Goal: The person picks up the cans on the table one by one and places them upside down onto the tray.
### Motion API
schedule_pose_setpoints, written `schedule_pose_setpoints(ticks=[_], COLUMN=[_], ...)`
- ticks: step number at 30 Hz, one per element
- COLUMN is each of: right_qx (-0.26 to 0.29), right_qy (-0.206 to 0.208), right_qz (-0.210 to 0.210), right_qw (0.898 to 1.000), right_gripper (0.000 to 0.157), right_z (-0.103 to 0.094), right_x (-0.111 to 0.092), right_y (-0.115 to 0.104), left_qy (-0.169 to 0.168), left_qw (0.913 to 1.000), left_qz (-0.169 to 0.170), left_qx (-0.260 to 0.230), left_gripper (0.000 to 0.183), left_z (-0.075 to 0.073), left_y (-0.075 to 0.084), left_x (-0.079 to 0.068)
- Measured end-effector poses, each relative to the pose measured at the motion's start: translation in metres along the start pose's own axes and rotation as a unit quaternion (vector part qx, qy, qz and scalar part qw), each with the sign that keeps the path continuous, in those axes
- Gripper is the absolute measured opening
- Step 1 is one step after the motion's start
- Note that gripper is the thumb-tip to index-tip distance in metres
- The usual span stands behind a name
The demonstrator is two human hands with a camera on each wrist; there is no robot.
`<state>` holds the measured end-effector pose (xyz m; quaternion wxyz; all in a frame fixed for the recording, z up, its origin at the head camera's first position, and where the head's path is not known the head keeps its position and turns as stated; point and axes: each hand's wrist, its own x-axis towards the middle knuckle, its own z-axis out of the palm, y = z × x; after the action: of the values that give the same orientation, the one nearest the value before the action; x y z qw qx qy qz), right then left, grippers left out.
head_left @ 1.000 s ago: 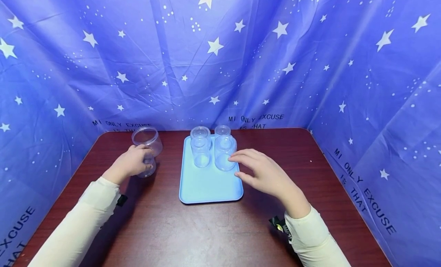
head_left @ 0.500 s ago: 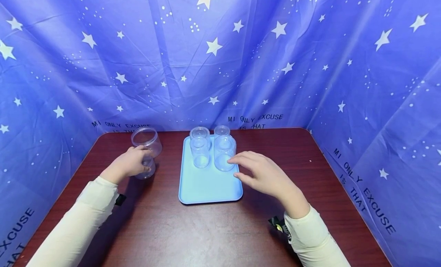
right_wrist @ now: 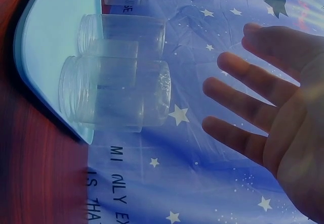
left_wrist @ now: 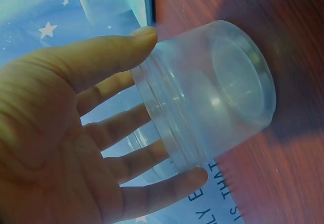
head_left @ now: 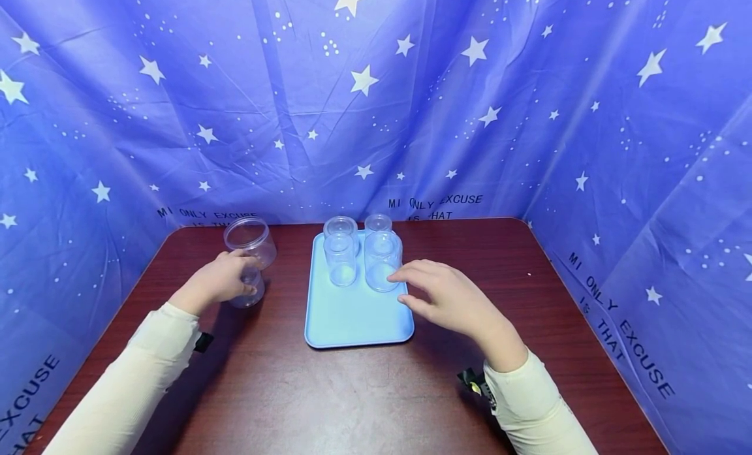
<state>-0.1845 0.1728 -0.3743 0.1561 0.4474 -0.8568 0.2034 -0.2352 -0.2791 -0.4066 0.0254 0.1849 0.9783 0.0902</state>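
With thumb and fingers on either side of its threaded neck, my left hand (head_left: 219, 280) grips a clear plastic jar (left_wrist: 202, 92), mouth up, over the left part of the table. Just behind it stands a larger clear jar (head_left: 264, 249), its open rim upward. My right hand (head_left: 449, 295) hovers at the right edge of the light blue tray (head_left: 352, 324), fingers spread and holding nothing. Its fingertips overlap the front right jar (head_left: 382, 272) in the head view, but the right wrist view shows them apart from the jars. Jars on the tray stand mouth down.
Also on the tray are a front left jar (head_left: 342, 266), a back left jar (head_left: 339, 223) and a back right jar (head_left: 378, 221). The dark red wooden table (head_left: 352, 403) meets a blue star-patterned curtain (head_left: 329, 115) at its back and sides.
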Motion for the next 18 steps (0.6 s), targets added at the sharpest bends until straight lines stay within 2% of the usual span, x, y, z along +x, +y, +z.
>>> schedule_pose_setpoints(ticks=[8, 18], right_qx=[-0.003, -0.006], right_qy=[0.005, 0.014], right_qz=[-0.008, -0.006], right_qw=[1.000, 1.000], right_gripper=[0.033, 0.029], right_z=[-0.001, -0.005], right_x=[0.000, 0.000], right_y=[0.000, -0.002], left_qy=[-0.001, 0.024], left_qw=[0.9999, 0.9997], left_qz=[-0.014, -0.002], left_qx=[-0.006, -0.010], left_gripper=[0.051, 0.050], left_z=[-0.002, -0.012], left_y=[0.003, 0.008], left_x=[-0.002, -0.008])
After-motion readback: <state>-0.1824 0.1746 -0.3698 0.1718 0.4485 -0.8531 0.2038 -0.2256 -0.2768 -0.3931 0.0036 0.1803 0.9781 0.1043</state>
